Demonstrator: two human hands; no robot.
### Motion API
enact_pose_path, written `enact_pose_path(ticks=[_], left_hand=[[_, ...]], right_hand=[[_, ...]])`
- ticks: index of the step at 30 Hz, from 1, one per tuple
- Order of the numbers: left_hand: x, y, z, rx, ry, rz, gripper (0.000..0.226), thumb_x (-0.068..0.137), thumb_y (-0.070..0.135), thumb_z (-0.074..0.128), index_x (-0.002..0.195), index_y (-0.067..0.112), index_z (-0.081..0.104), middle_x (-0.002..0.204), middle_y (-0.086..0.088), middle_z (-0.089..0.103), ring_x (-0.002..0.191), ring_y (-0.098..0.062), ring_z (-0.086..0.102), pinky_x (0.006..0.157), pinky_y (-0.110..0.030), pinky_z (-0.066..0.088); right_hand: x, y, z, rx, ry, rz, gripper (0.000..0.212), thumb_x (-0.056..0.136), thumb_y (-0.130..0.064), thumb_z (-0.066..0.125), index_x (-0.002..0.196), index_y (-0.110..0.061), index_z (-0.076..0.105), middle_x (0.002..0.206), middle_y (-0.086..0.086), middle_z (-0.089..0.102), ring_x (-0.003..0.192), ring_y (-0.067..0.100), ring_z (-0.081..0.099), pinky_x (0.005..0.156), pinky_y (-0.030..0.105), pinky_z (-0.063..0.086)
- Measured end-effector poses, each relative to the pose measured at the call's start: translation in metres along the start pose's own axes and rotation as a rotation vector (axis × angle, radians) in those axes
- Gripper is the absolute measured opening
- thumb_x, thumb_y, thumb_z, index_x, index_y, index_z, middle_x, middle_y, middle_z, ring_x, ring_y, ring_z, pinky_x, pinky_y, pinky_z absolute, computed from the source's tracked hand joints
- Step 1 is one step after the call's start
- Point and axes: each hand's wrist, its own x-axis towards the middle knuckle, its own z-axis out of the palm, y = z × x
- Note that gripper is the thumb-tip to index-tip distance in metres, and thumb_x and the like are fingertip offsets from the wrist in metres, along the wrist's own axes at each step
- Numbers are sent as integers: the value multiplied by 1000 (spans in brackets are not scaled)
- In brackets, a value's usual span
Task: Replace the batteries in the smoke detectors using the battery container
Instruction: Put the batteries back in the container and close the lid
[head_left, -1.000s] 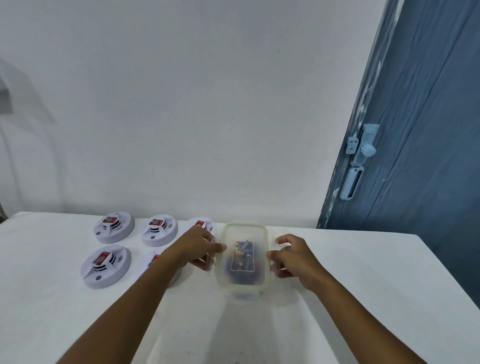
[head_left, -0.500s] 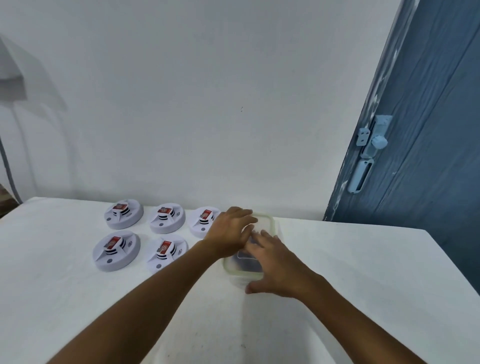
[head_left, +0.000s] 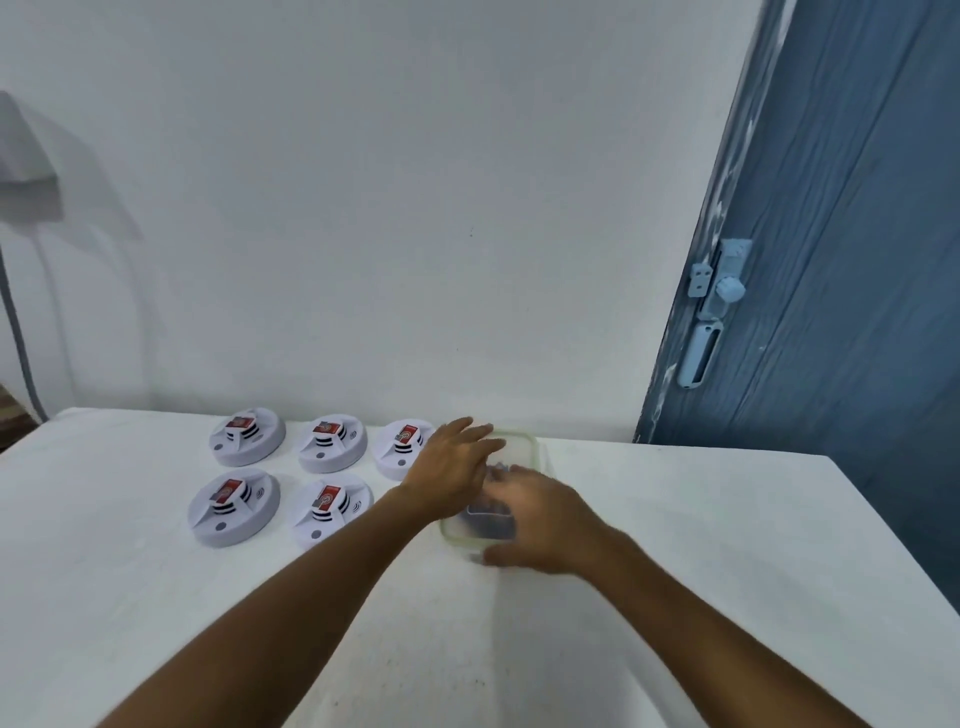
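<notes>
While both forearms reach forward over the white tabletop (head_left: 727, 545), we see the two hands meet on top of the battery container (head_left: 527, 448), a clear plastic box with a pale green-rimmed lid that stands near the back edge, just right of the smoke detectors. The left hand (head_left: 451, 467) lies palm down on the lid's far left part, its fingers straight and held together, pointing to the right across the lid. The right hand (head_left: 537, 514) covers the lid's near right part, also palm down, fingers stretched toward the left hand and its thumb spread out along the container's near edge. Neither hand curls round anything; both lie flat on the lid. The right hand is somewhat blurred, so we cannot tell how firmly it presses. Dark contents show dimly through the lid between the hands.

Five white round smoke detectors sit in two rows to the left: three at the back (head_left: 247, 435) (head_left: 332, 441) (head_left: 402, 448) and two nearer (head_left: 234, 506) (head_left: 332, 512), each with a red-labelled battery in its open top. The left forearm passes just beside the near right one. A blue door (head_left: 841, 260) stands at the right.
</notes>
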Motion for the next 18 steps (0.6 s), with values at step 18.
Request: enact_pose_path(ticks=[18], left_hand=[[-95,17,-1,68,33,128,38,99,46,33,123,29,56,144,9,48,138,-18,38,115,-59,7]], right_hand=[[77,30,4,-288,-23,86,46,100,-49,25,143,-38,36,152,-1,32,139,25,28,114,55,12]])
